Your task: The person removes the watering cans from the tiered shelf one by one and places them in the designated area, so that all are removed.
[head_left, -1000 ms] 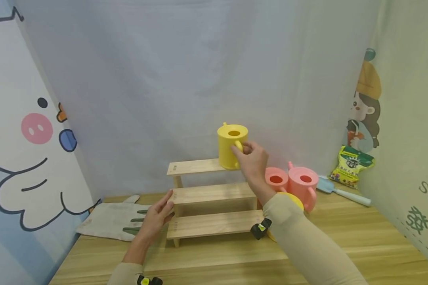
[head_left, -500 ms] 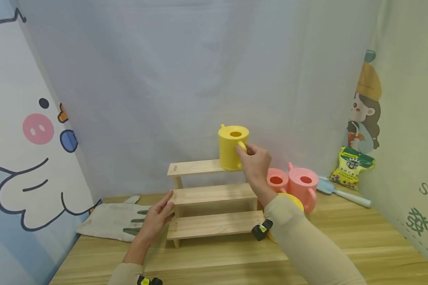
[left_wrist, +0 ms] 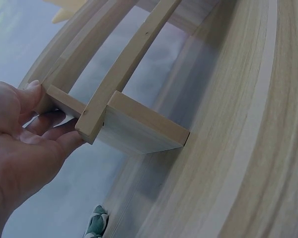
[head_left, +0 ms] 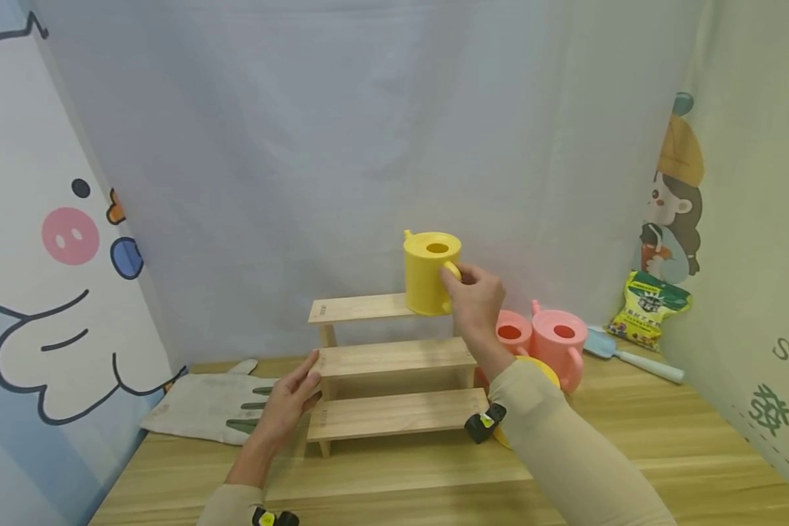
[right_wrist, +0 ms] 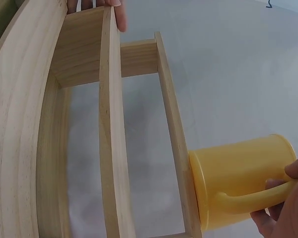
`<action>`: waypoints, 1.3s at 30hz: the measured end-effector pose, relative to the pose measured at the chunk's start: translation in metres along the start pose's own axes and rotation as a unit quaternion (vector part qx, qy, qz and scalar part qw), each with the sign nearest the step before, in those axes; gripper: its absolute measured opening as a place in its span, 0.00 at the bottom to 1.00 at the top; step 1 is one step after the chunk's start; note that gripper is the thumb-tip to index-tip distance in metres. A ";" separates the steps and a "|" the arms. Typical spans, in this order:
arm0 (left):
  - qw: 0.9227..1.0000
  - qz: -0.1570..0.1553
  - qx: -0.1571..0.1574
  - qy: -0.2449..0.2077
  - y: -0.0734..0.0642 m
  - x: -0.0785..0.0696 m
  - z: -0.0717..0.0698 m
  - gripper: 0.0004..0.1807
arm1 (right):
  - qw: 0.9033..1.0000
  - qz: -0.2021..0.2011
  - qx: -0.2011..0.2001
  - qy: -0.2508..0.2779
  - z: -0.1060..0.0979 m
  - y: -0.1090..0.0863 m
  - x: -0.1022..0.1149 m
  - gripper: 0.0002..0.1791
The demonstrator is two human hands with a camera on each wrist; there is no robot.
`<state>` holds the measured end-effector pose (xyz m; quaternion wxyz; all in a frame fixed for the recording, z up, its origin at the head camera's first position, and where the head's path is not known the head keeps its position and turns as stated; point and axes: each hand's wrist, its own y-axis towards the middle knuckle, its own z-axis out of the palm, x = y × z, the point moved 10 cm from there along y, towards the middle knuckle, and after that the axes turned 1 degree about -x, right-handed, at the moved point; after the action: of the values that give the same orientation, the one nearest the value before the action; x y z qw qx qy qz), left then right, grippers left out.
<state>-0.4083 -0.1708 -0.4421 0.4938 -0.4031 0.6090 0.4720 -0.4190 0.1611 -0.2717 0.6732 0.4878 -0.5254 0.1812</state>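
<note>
A yellow watering can (head_left: 427,276) stands upright at the right part of the top step of a three-step wooden rack (head_left: 394,356). My right hand (head_left: 477,301) pinches its handle (right_wrist: 253,201) between thumb and fingers. In the right wrist view the can's base meets the top board. My left hand (head_left: 291,398) grips the rack's left end at the middle step. The left wrist view shows the thumb (left_wrist: 32,91) on the board's upper side and the fingers curled around its end. Both lower steps carry nothing.
Two pink watering cans (head_left: 557,330) and another yellow one (head_left: 540,367), partly behind my right sleeve, stand right of the rack. Farther right lie a blue trowel (head_left: 644,363) and a green-yellow packet (head_left: 649,308). A garden glove (head_left: 200,405) lies at the left.
The yellow watering can has shifted slightly to the right along the top step, with my right hand on its handle. My left hand stays in place on the rack.
</note>
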 end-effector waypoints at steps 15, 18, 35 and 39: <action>1.000 -0.003 -0.002 0.002 0.000 -0.002 0.000 0.32 | 1.000 0.023 0.010 0.016 -0.003 -0.002 0.000 0.13; 1.000 -0.004 -0.002 0.002 -0.001 -0.001 0.000 0.32 | 1.000 0.019 0.015 0.021 -0.004 -0.004 0.002 0.14; 1.000 -0.001 -0.003 0.001 0.002 0.000 0.000 0.32 | 0.999 0.027 0.005 0.030 -0.044 -0.003 0.001 0.16; 1.000 0.003 0.000 0.004 0.001 0.001 -0.001 0.33 | 0.999 0.030 0.005 0.019 -0.057 -0.005 -0.002 0.17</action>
<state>-0.4092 -0.1715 -0.4426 0.4897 -0.4031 0.6121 0.4723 -0.3856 0.2070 -0.2743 0.6748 0.4716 -0.5262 0.2131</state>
